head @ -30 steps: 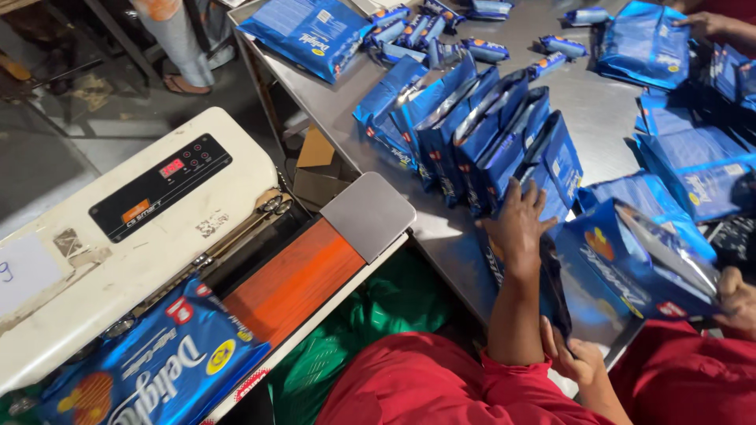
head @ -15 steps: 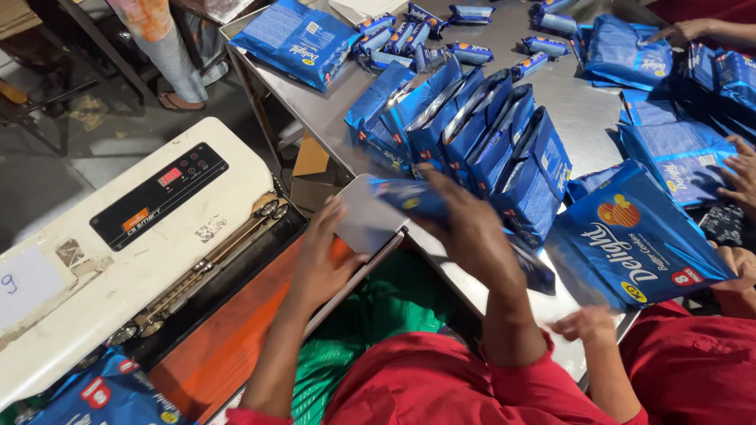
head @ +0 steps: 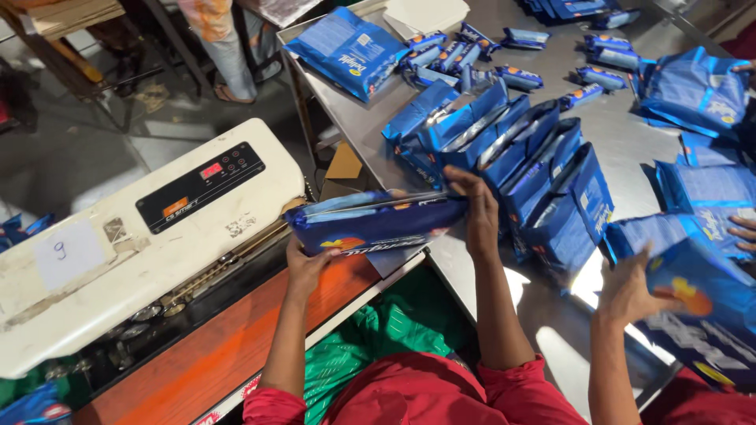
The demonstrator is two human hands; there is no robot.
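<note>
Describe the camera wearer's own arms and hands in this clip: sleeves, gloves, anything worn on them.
Both hands are bare: no gloves on the left hand or the right hand, and no watch, ring or bracelet shows. The forearms are uncovered nearly to the elbow, where red sleeves are bunched up. A third bare forearm at the right edge belongs to a co-worker.

I hold a long blue plastic snack bag [head: 376,223] level, lengthwise. It hangs just beside the white sealing machine [head: 142,236], its open top upward.
</note>
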